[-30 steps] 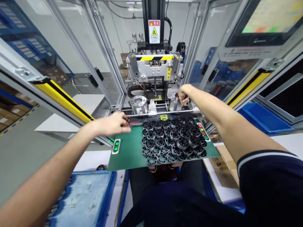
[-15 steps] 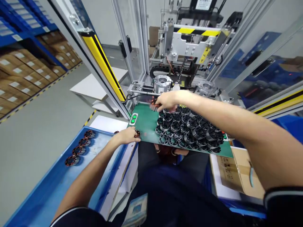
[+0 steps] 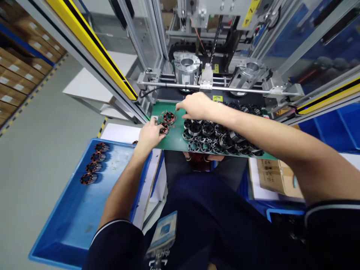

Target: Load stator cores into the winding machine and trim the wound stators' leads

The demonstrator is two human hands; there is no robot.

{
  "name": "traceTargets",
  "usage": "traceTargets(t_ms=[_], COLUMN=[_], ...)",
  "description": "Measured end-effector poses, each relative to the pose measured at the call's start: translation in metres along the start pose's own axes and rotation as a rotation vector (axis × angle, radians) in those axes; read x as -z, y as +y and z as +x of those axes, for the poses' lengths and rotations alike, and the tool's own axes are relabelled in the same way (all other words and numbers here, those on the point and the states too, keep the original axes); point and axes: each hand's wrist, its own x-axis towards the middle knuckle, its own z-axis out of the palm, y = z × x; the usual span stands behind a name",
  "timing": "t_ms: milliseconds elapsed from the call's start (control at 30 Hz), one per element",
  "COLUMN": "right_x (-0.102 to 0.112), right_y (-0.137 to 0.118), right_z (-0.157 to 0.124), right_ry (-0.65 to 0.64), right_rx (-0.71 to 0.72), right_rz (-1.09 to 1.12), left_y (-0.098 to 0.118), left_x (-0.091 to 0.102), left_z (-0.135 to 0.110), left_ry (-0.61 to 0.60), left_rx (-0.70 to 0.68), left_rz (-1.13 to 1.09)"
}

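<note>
My left hand (image 3: 150,134) is at the left end of the green work surface (image 3: 176,139), its fingers closed round a copper-wound motor stator (image 3: 164,129). Just behind that one, a second wound stator (image 3: 169,117) lies flat with loose wire ends sticking out. My right hand (image 3: 195,107) hovers to the right of it, fingers loosely apart and nothing visible in them. Under my right forearm, bare black-and-silver stator cores (image 3: 208,128) stand stacked in rows, partly hidden by the arm.
A blue tray (image 3: 63,210) at my left holds several wound stators (image 3: 89,178) in a row. Behind the surface stand two metal winding fixtures (image 3: 188,67) and a rail (image 3: 165,84). Yellow-striped posts (image 3: 95,45) flank the opening. A cardboard box (image 3: 270,176) sits at right.
The wound stator that was in my right hand now lies on the green surface, and that hand is apart from it. My left hand has shifted inward with its stator. The view has tilted down.
</note>
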Motion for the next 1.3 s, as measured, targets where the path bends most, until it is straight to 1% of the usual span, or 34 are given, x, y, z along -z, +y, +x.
traceTargets(t_ms=[33, 67, 133, 167, 233, 267, 333, 400, 467, 533, 633, 667, 733, 800, 833, 933, 1000, 1067, 1133, 1200, 1300], right_x=[0.005, 0.009, 0.012, 0.010, 0.000, -0.007, -0.022, -0.034, -0.041, -0.043, -0.036, -0.031, -0.016, 0.002, 0.012, 0.039, 0.050, 0.057, 0.060, 0.062, 0.064], right_y=[0.004, 0.004, -0.002, -0.007, -0.019, -0.024, -0.029, -0.029, -0.025, -0.020, -0.014, -0.012, -0.007, -0.003, -0.002, -0.008, -0.018, -0.029, -0.037, -0.040, -0.039], right_z=[-0.027, -0.055, -0.103, -0.122, -0.145, -0.150, -0.153, -0.150, -0.146, -0.144, -0.146, -0.150, -0.161, -0.174, -0.180, -0.192, -0.194, -0.195, -0.197, -0.200, -0.206], right_ry=[0.047, 0.064, 0.024, -0.018, -0.089, -0.109, -0.107, -0.079, -0.056, -0.059, -0.050, -0.017, 0.096, 0.200, 0.229, 0.245, 0.235, 0.235, 0.253, 0.255, 0.203], right_rx=[-0.063, -0.117, -0.195, -0.214, -0.227, -0.227, -0.228, -0.236, -0.244, -0.236, -0.198, -0.190, -0.173, -0.123, -0.092, -0.044, -0.041, -0.042, -0.066, -0.103, -0.129], right_rz=[-0.032, -0.052, -0.096, -0.125, -0.187, -0.215, -0.248, -0.253, -0.240, -0.218, -0.153, -0.107, 0.042, 0.263, 0.397, 0.864, 1.162, 1.363, 1.450, 1.480, 1.518], left_y=[0.005, 0.012, 0.030, 0.042, 0.066, 0.077, 0.094, 0.101, 0.101, 0.097, 0.093, 0.092, 0.092, 0.093, 0.094, 0.100, 0.105, 0.109, 0.112, 0.113, 0.114], left_x=[-0.001, -0.001, -0.001, -0.002, -0.004, -0.006, -0.013, -0.020, -0.027, -0.032, -0.034, -0.033, -0.028, -0.019, -0.013, 0.007, 0.021, 0.032, 0.041, 0.048, 0.054], left_z=[-0.008, -0.015, -0.025, -0.027, -0.024, -0.019, -0.008, 0.005, 0.018, 0.029, 0.036, 0.034, 0.024, 0.008, -0.001, -0.027, -0.042, -0.055, -0.065, -0.072, -0.076], left_ry=[0.088, 0.187, 0.353, 0.401, 0.436, 0.437, 0.429, 0.427, 0.425, 0.413, 0.417, 0.440, 0.501, 0.550, 0.564, 0.568, 0.540, 0.516, 0.510, 0.500, 0.479], left_rx=[0.016, 0.007, -0.098, -0.181, -0.330, -0.376, -0.414, -0.412, -0.417, -0.448, -0.482, -0.479, -0.466, -0.471, -0.475, -0.484, -0.511, -0.538, -0.540, -0.539, -0.564], left_rz=[-0.030, -0.076, -0.208, -0.275, -0.364, -0.381, -0.381, -0.372, -0.374, -0.384, -0.446, -0.492, -0.634, -0.832, -0.935, -1.174, -1.244, -1.271, -1.276, -1.266, -1.229])
